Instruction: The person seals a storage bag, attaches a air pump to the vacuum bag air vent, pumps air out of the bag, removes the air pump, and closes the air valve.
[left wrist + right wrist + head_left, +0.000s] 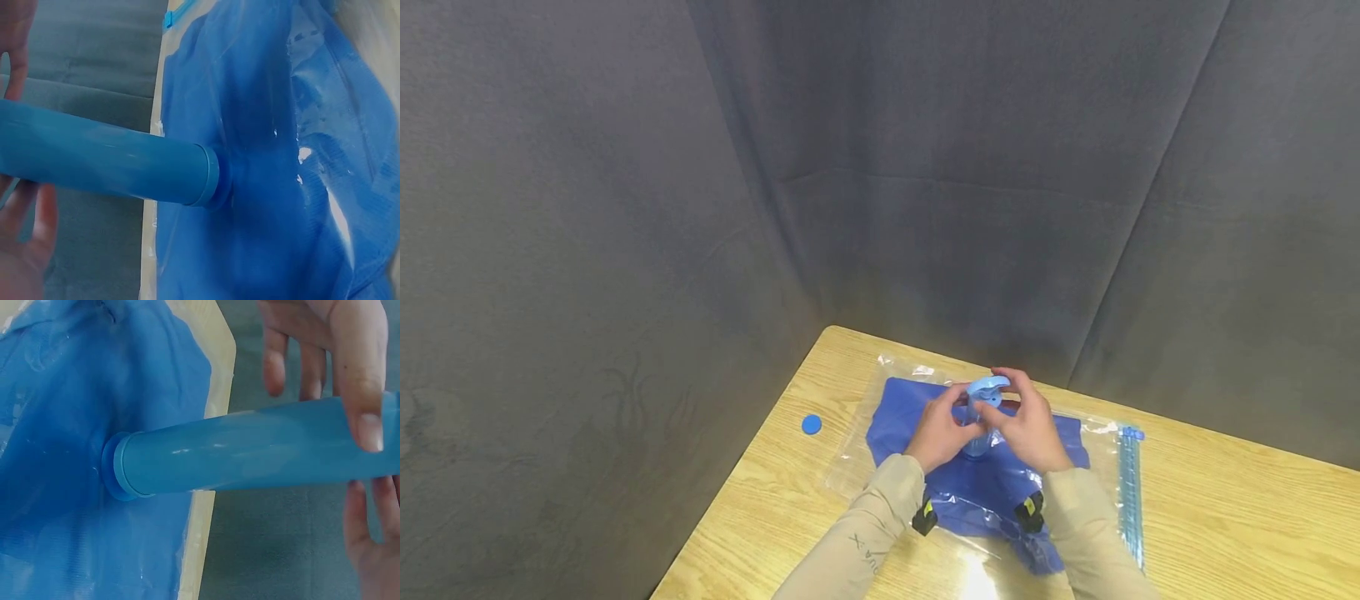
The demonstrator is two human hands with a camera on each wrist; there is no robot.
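Observation:
A light blue hand pump (976,446) stands upright over a clear plastic storage bag (853,442) with folded blue fabric (902,408) inside. Its round base meets the bag's blue valve (111,465). My left hand (938,433) grips the barrel (106,156) from the left side. From the right, my right hand (1033,429) curls round the upper pump, its thumb across the front and fingers behind, just under the pump's curved handle (988,385). Parts of both hands' fingers are hidden behind the pump.
A round blue cap (811,424) lies on the wooden table (752,500) left of the bag. The bag's blue zip strip with its slider (1133,434) runs along the right side. Grey curtains (962,208) hang behind and to the left of the table.

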